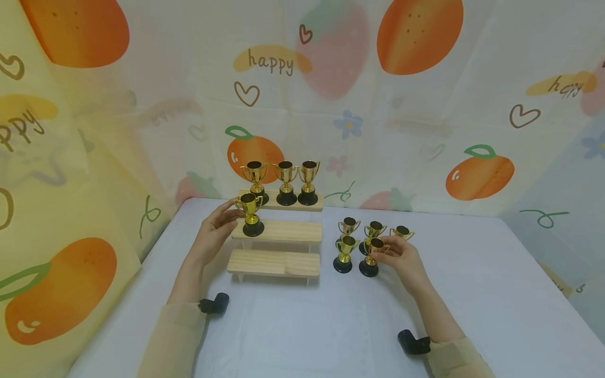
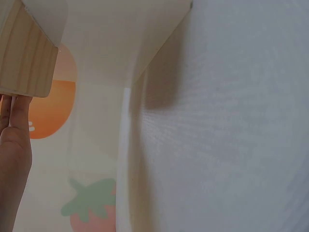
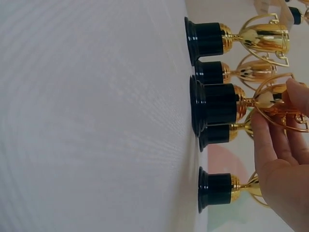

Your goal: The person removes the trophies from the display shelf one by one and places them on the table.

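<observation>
My right hand (image 1: 402,257) pinches the cup of a small gold trophy (image 1: 369,269) with a black base, at the front right of a group. In the right wrist view, thumb and fingers lie on either side of that cup; its base is close to the tabletop. At the three-tier wooden stand (image 1: 274,263), my left hand (image 1: 212,233) reaches to the left end, fingers extended. The left wrist view has its fingertips at a board's end (image 2: 29,63). Beside that hand, one trophy (image 1: 253,227) stands at the left of the middle tier.
On the top tier stand three more trophies (image 1: 286,197), two of them close together at the right. Several others (image 1: 346,248) stand close around the held one on the white table (image 1: 293,325). A fruit-patterned cloth (image 1: 350,147) hangs behind.
</observation>
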A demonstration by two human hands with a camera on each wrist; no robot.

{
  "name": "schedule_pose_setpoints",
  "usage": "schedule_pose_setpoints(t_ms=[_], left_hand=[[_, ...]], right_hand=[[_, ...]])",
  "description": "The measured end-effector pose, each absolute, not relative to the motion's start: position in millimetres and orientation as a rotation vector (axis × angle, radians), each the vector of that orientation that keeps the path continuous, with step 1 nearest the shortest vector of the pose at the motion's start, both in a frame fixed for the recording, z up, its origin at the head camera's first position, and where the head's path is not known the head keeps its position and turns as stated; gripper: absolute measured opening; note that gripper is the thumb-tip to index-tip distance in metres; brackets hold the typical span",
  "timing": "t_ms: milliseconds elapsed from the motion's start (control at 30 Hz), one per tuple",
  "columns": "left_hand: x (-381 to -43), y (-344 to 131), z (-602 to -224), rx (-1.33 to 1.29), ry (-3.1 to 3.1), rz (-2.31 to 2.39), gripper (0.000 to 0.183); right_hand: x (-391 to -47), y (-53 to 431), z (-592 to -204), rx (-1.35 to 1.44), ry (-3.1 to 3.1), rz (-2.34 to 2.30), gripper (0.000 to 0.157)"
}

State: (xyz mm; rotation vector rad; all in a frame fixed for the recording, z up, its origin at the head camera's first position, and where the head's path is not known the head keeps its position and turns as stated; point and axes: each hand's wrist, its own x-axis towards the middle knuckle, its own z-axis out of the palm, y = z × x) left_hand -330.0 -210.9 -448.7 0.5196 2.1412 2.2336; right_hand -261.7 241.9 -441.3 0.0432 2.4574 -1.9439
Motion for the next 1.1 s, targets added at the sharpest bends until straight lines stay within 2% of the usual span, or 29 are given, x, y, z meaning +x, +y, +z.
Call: schedule_pose_setpoints(t_ms=[333, 1100], left_hand=[[-330.3, -211.8, -449.7, 0.545, 2.132, 2.242, 0.054], [-329.7, -210.9, -448.4, 0.515, 2.150, 2.223, 0.055]], right_hand=[[-261.3, 241.9, -444.6, 0.036, 2.461, -1.940, 0.048], [-260.7, 243.0, -443.9, 0.007, 2.458, -1.957, 0.056]])
